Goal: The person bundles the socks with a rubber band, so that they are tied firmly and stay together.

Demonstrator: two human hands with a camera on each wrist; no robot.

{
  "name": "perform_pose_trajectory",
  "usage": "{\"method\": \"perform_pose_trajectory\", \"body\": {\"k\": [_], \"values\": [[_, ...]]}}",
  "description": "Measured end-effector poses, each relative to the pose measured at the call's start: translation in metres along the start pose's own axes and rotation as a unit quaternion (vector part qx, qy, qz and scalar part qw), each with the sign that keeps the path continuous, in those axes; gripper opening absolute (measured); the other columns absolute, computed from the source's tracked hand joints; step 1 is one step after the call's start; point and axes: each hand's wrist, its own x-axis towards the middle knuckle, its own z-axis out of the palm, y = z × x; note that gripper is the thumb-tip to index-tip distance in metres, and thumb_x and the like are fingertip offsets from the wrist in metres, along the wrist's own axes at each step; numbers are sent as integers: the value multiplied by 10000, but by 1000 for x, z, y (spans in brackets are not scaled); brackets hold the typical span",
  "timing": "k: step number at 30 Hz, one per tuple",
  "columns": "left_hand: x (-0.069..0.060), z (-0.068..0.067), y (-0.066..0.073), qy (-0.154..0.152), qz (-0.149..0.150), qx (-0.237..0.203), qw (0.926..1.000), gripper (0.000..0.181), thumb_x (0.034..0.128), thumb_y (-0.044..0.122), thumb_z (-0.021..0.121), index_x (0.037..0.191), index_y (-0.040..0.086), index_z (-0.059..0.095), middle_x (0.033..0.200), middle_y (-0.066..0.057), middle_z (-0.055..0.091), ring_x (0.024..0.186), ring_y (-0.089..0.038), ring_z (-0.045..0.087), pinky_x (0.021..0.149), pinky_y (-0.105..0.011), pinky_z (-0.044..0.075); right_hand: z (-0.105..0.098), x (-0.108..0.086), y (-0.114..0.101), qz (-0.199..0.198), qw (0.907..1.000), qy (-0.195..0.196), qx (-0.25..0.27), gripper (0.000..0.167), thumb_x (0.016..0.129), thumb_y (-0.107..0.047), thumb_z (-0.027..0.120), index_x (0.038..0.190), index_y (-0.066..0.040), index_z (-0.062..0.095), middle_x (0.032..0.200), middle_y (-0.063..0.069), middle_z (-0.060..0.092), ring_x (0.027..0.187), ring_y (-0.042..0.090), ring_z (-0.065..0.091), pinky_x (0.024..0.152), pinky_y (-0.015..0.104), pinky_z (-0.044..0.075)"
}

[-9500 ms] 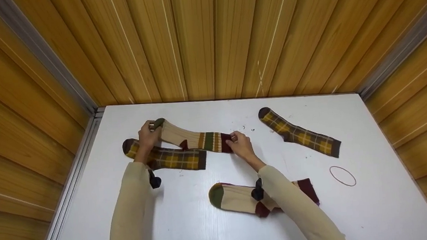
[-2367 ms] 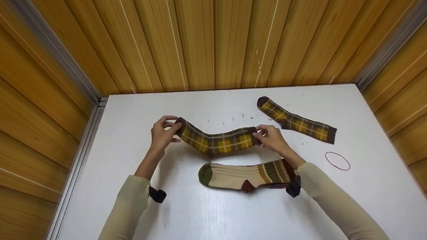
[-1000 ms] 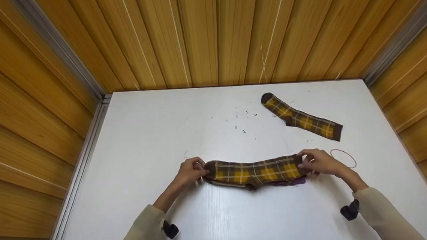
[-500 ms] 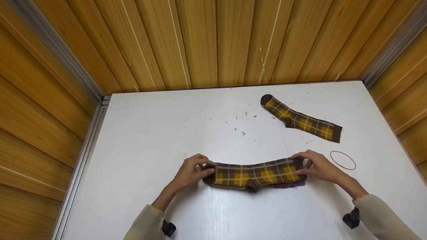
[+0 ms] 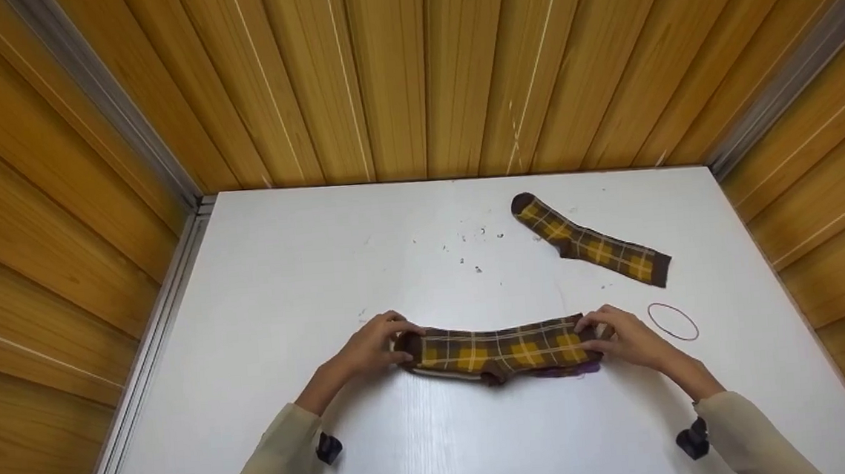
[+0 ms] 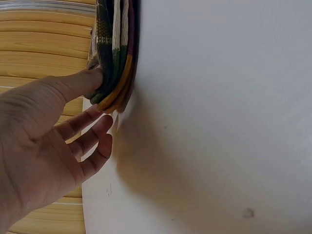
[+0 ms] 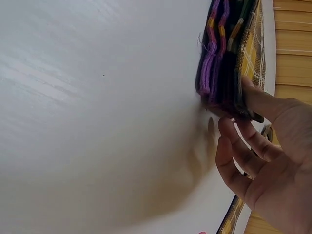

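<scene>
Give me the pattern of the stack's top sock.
Top sock: yellow-and-brown plaid with thin pale lines; clearest in the head view.

A white worktop (image 5: 283,261) with socks on it
A pile of socks (image 5: 573,370) lies across the middle, with a brown and yellow checked one on top. Farther back on the right, one more checked sock (image 5: 591,244) lies flat on a slant. A thin red loop (image 5: 683,313) is near its brown cuff, and little dark specks (image 5: 478,269) dot the back.

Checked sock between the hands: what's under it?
Under the checked sock are knit layers, likely more socks: cream, green, orange and purple edges show. Their covered faces can't be seen.
</scene>
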Motion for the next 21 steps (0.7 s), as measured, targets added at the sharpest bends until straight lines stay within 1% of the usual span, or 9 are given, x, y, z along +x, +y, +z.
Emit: {"method": "perform_pose_trajectory", "body": {"k": [3, 5, 7, 10, 12, 13, 15, 18, 21], "values": [[4, 0, -3, -158, 40, -229, 9996, 420, 873, 77, 793, 1278, 154, 714, 1222, -138, 628, 1153, -312, 595, 981, -504, 518, -5, 1, 8, -73, 9998, -90, 185, 216, 883, -89, 783, 1066, -28, 685, 991, 169, 678, 803, 68, 606, 670, 232, 538], [10, -3, -1, -350, 113, -220, 9991, 418, 880, 78, 789, 1285, 143, 709, 1203, -136, 636, 1115, -293, 606, 948, -465, 530, -8, 2, 12, -57, 9994, -158, 304, 214, 885, -73, 778, 1069, -22, 683, 1016, 186, 696, 827, 74, 613, 676, 226, 538], [18, -12, 4, -605, 149, 9, 9981, 405, 887, 78, 781, 1282, 123, 706, 1184, -144, 648, 1068, -289, 618, 903, -435, 540, -12, 4, 13, -60, 9986, -289, 435, 203, 903, -62, 758, 1084, -11, 681, 1041, 206, 699, 852, 104, 628, 681, 229, 543], [38, -33, 20, -891, 76, 675, 9937, 439, 911, 87, 756, 1338, 92, 656, 1177, -169, 656, 1015, -299, 635, 847, -424, 555, -17, 8, 12, 19, 9956, -686, 636, 213, 940, -75, 721, 1130, 10, 676, 1083, 237, 691, 878, 142, 656, 687, 232, 553], [56, -49, 31, -941, 2, 1071, 9898, 485, 931, 97, 733, 1396, 73, 597, 1201, -188, 659, 1000, -315, 651, 834, -446, 559, -22, 10, 11, 114, 9925, -963, 743, 235, 962, -86, 696, 1164, 30, 668, 1089, 254, 689, 875, 176, 686, 679, 246, 565], [67, -55, 37, -927, -55, 1181, 9887, 516, 947, 108, 719, 1435, 73, 556, 1227, -193, 656, 1006, -318, 659, 844, -453, 563, -26, 10, 11, 173, 9917, -1040, 732, 240, 969, -91, 687, 1174, 33, 667, 1086, 253, 692, 869, 176, 692, 675, 246, 566], [92, -62, 46, -863, -54, 1231, 9886, 555, 970, 127, 694, 1483, 63, 492, 1266, -211, 655, 1023, -339, 674, 883, -473, 564, -36, 8, 11, 332, 9915, -1066, 673, 250, 979, -97, 676, 1187, 41, 665, 1057, 237, 700, 841, 178, 702, 659, 249, 567], [130, -65, 53, -873, -145, 986, 9912, 577, 997, 149, 662, 1521, 66, 433, 1320, -219, 647, 1095, -358, 679, 965, -475, 548, -55, 1, 15, 560, 9941, -781, 510, 261, 993, -99, 654, 1199, 61, 658, 1003, 206, 706, 796, 185, 703, 632, 251, 561], [165, -59, 54, -848, -278, 589, 9943, 580, 1002, 141, 651, 1523, 48, 415, 1326, -241, 647, 1173, -382, 659, 1026, -472, 526, -75, -8, 23, 829, 9956, -270, 335, 275, 997, -93, 643, 1212, 78, 647, 978, 197, 701, 755, 172, 695, 603, 251, 551]]}}
